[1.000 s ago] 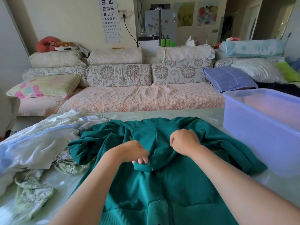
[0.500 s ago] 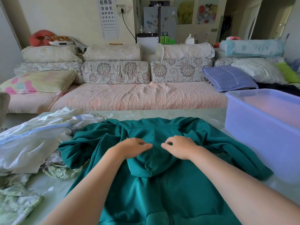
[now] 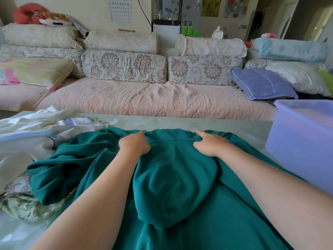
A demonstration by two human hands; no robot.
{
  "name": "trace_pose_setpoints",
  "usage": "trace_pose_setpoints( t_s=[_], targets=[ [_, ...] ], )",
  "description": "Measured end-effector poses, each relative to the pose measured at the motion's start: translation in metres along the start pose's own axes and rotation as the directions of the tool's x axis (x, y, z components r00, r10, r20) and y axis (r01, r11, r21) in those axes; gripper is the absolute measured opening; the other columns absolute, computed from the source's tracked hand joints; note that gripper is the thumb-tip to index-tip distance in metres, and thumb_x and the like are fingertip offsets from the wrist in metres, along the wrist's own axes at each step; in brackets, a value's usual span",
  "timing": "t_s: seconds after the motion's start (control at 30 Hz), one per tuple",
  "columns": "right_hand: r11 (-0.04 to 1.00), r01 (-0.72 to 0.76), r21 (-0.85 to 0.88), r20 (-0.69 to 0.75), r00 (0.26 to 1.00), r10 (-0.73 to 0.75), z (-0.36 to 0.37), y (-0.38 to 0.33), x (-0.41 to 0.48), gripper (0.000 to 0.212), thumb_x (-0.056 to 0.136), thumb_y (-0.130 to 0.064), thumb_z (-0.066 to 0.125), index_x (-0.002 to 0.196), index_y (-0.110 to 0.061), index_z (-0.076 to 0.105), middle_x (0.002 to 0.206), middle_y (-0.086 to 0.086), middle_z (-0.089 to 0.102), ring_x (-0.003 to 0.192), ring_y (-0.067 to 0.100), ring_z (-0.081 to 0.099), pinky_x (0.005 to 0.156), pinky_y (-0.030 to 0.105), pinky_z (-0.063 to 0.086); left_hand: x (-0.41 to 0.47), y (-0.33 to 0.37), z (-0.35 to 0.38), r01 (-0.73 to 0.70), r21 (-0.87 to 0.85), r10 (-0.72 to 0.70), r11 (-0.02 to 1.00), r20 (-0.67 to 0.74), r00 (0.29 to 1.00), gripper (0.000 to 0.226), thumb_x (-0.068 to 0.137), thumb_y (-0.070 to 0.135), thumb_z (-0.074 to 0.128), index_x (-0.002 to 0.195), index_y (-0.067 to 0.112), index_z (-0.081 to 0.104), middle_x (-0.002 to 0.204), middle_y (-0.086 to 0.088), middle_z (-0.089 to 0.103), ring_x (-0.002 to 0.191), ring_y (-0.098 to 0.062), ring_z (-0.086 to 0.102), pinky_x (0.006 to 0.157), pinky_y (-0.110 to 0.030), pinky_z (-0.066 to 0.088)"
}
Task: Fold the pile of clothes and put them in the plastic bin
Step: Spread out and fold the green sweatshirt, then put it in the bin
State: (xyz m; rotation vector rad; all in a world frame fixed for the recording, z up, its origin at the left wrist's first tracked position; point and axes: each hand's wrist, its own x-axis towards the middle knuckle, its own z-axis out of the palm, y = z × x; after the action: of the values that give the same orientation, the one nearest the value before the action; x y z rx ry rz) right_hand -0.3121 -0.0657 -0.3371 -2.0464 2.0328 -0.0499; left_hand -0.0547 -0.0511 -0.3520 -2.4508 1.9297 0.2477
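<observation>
We found the green hoodie [image 3: 176,186] spread on the worktop [image 3: 180,121], between the clothes pile [image 3: 36,127] and the plastic bin [image 3: 302,145]. The left hand [image 3: 134,144] had its grip curled on the collar; the right hand [image 3: 209,145] pressed there, forefinger straight.

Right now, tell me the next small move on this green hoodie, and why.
Probably fold the crumpled sleeve across the green hoodie: the hood already lies flat on it, while the left hand and right hand sit at the neckline.
</observation>
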Motion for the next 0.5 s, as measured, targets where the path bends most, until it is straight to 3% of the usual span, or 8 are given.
trace_pose_setpoints(
  t_s=[0.13,0.2,0.27,0.3,0.37,0.43,0.47,0.5],
  targets=[
    [1.0,0.015,-0.012,0.047,0.999,-0.014,0.004,-0.006,0.016,0.061,0.08,-0.038,0.052,0.142,-0.038,0.052,0.151,-0.005,0.047,0.136,0.024,0.045,0.107,0.034,0.039,0.019,-0.005,-0.002,0.011,-0.001,-0.011,1.0,0.106,0.994,0.054,0.084,0.023,0.043,0.138,0.026,0.047,0.136,-0.002,0.054,0.118,-0.026,0.056,0.088,-0.037,0.043],
    [0.997,0.013,0.079,-0.083,0.997,-0.006,0.003,-0.006,0.019,0.048,0.079,-0.025,0.056,0.125,-0.034,0.066,0.136,-0.003,0.061,0.123,0.025,0.055,0.094,0.03,0.044,0.026,-0.007,-0.003,0.004,-0.083,0.001,0.997,0.063,0.998,0.038,0.084,0.018,0.043,0.118,0.015,0.059,0.122,-0.009,0.062,0.101,-0.029,0.06,0.083,-0.036,0.048],
    [0.968,-0.002,0.25,-0.248,0.967,0.066,0.0,-0.008,0.023,0.042,0.081,-0.019,0.055,0.12,-0.029,0.069,0.128,0.001,0.065,0.116,0.027,0.059,0.088,0.028,0.044,0.03,-0.007,-0.009,0.025,-0.334,-0.058,0.942,-0.091,0.994,0.025,0.084,0.012,0.045,0.101,0.007,0.063,0.108,-0.014,0.067,0.088,-0.031,0.06,0.079,-0.034,0.049],
    [0.94,0.009,0.342,-0.326,0.939,0.11,-0.002,-0.01,0.026,0.041,0.083,-0.018,0.054,0.12,-0.027,0.069,0.125,0.002,0.066,0.114,0.027,0.06,0.086,0.028,0.044,0.033,-0.006,-0.014,0.03,-0.515,-0.136,0.857,-0.17,0.976,0.024,0.085,0.007,0.046,0.101,0.008,0.064,0.101,-0.015,0.068,0.086,-0.031,0.062,0.079,-0.033,0.051],
    [0.882,0.085,0.464,-0.465,0.871,0.16,-0.006,-0.018,0.034,0.035,0.09,-0.017,0.052,0.121,-0.023,0.067,0.122,0.004,0.067,0.111,0.027,0.06,0.085,0.029,0.044,0.041,-0.005,-0.027,-0.017,-0.844,-0.279,0.536,-0.196,0.94,0.032,0.086,0.0,0.047,0.111,0.016,0.062,0.09,-0.014,0.07,0.078,-0.03,0.07,0.078,-0.038,0.058],
    [0.857,0.146,0.493,-0.528,0.834,0.162,-0.008,-0.028,0.042,0.033,0.096,-0.015,0.051,0.126,-0.019,0.062,0.125,0.008,0.064,0.11,0.028,0.06,0.086,0.03,0.044,0.049,-0.002,-0.033,-0.068,-0.962,-0.31,0.263,-0.151,0.939,0.044,0.085,0.002,0.05,0.125,0.021,0.05,0.107,-0.019,0.066,0.081,-0.033,0.072,0.078,-0.046,0.06],
    [0.859,0.138,0.492,-0.509,0.847,0.155,-0.007,-0.033,0.045,0.036,0.097,-0.015,0.051,0.133,-0.017,0.056,0.132,0.011,0.059,0.114,0.03,0.058,0.089,0.032,0.044,0.047,0.002,-0.034,-0.08,-0.952,-0.275,0.296,-0.165,0.947,0.056,0.085,0.007,0.054,0.137,0.025,0.041,0.127,-0.019,0.058,0.095,-0.034,0.069,0.085,-0.047,0.057],
    [0.874,0.089,0.478,-0.45,0.88,0.156,-0.005,-0.036,0.047,0.046,0.097,-0.015,0.053,0.142,-0.016,0.045,0.139,0.013,0.049,0.118,0.032,0.055,0.093,0.034,0.044,0.043,0.005,-0.031,-0.08,-0.899,-0.212,0.43,-0.187,0.959,0.067,0.088,0.012,0.057,0.147,0.028,0.03,0.145,-0.017,0.044,0.111,-0.036,0.062,0.094,-0.045,0.053]
  ],
)
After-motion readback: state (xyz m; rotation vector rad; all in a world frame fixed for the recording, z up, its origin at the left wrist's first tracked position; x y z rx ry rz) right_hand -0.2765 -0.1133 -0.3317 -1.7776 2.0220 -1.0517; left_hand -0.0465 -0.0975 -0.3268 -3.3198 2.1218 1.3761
